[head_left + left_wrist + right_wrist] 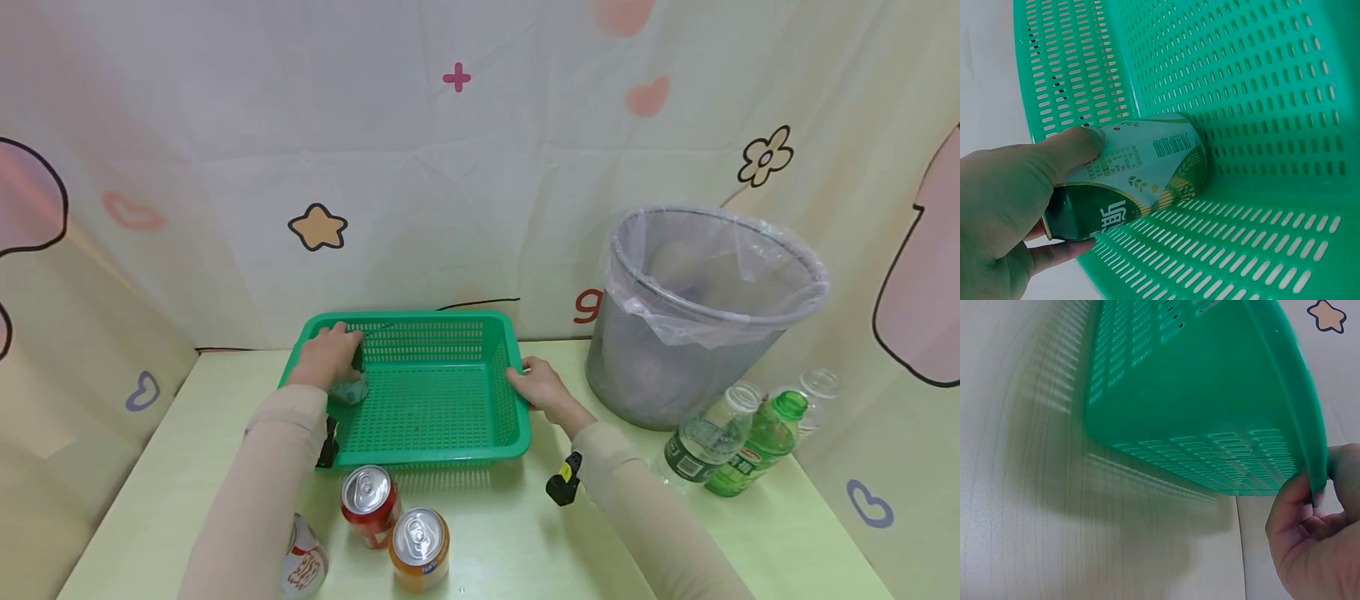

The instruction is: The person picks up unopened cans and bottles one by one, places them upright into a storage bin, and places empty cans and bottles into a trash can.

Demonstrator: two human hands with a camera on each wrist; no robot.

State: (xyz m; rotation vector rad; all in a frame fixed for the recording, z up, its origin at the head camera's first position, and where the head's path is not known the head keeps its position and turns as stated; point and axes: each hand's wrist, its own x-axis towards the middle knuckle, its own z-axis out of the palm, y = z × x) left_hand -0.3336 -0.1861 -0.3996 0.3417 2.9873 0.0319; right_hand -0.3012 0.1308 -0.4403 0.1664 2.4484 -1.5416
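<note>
A green plastic basket with slotted walls stands on the table near the back curtain. My left hand reaches inside its left end and grips a green and white drink can. In the left wrist view the can lies tilted, its far end at the basket's slotted inside. My right hand pinches the basket's right rim, thumb and fingers on either side of it, as the right wrist view shows. Before the basket stand a red can and an orange can. A white can is partly hidden by my left sleeve.
A mesh waste bin lined with a clear bag stands at the back right. Beside it are a clear bottle with a dark label, a green bottle and another clear bottle. A patterned curtain hangs behind the table.
</note>
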